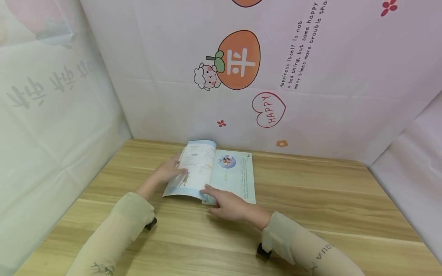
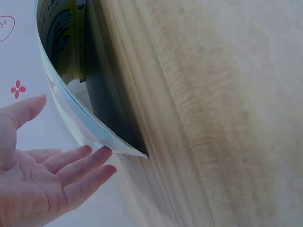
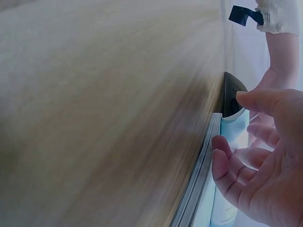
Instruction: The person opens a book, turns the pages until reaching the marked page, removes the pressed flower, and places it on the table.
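An open book [image 1: 235, 186] lies at the far side of the wooden table, its right page pale green with a round picture. The left-hand leaves [image 1: 197, 159] arch up off the table. My left hand [image 1: 169, 170] lies along their outer edge, thumb over the printed page. In the left wrist view, the extended fingertips of that hand [image 2: 57, 179] touch the curved cover [image 2: 78, 111]. My right hand [image 1: 228, 203] is at the lower end of the spine, fingers loosely bent. From the right wrist view, its fingers [image 3: 229, 177] meet the book near the thick page block [image 3: 199, 175].
The table [image 1: 310, 191] extends to both sides and in front of the book. Behind it rises a white printed sheet [image 1: 172, 107], with more white sheeting [image 1: 69, 126] at the left. Dark wrist mounts [image 1: 264, 251] hang under both sleeves.
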The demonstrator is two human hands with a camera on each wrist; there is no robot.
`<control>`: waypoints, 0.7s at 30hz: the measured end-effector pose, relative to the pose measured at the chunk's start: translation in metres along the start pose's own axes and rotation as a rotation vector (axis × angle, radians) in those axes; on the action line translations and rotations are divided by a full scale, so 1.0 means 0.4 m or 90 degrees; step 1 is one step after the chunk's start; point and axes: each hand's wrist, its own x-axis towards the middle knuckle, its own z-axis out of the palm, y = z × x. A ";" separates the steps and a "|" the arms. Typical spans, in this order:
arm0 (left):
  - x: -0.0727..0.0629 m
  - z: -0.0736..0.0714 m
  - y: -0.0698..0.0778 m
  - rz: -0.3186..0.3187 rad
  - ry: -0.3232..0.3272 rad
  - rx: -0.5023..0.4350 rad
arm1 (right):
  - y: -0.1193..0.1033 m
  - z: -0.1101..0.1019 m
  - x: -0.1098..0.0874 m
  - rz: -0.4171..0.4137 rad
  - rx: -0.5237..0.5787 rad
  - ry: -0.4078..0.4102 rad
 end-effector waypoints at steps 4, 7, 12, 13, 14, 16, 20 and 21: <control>0.003 0.005 0.000 -0.018 -0.003 0.044 | -0.003 0.002 0.006 0.003 -0.017 -0.005; 0.001 0.008 0.006 -0.027 -0.015 0.071 | -0.006 0.002 0.010 0.005 -0.034 -0.008; 0.000 0.014 0.012 -0.019 -0.032 0.101 | -0.015 0.004 0.013 0.003 -0.085 -0.009; 0.001 0.017 0.012 -0.016 -0.034 0.106 | -0.017 0.005 0.013 0.003 -0.101 -0.009; 0.002 0.019 0.013 -0.013 -0.035 0.110 | -0.019 0.006 0.014 0.002 -0.116 -0.008; 0.004 0.024 0.013 -0.012 -0.035 0.113 | -0.021 0.009 0.016 -0.002 -0.139 -0.005; 0.006 0.034 0.021 -0.008 -0.042 0.114 | -0.024 0.014 0.019 -0.005 -0.167 -0.002; 0.005 0.035 0.024 -0.007 -0.047 0.113 | -0.024 0.015 0.019 -0.005 -0.169 -0.003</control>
